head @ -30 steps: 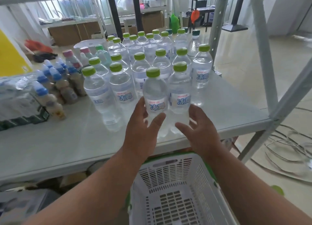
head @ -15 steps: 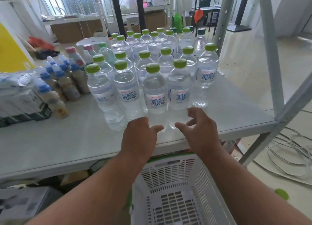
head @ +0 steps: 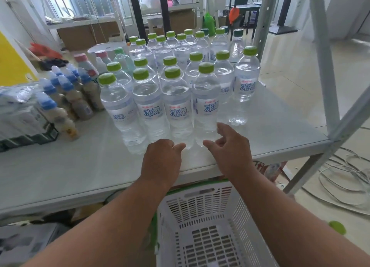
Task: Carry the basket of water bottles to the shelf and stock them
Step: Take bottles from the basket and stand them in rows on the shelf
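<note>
On shelf (head: 260, 138): hands (head: 197, 158) empty, beside bottles (head: 178, 106).

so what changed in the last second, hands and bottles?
Both hands let go of the two front bottles and drew back toward the shelf edge: left hand, right hand, now empty. The two bottles stand in the front row. Basket unchanged.

The water bottles (head: 176, 106) in front of me are clear, with lime-green caps and white labels printed in blue and red. To their left stand brownish bottles with blue caps (head: 66, 98) on the pale grey-white shelf (head: 90, 166). Below my arms the basket (head: 202, 222) is white slotted lattice with a green rim.
</note>
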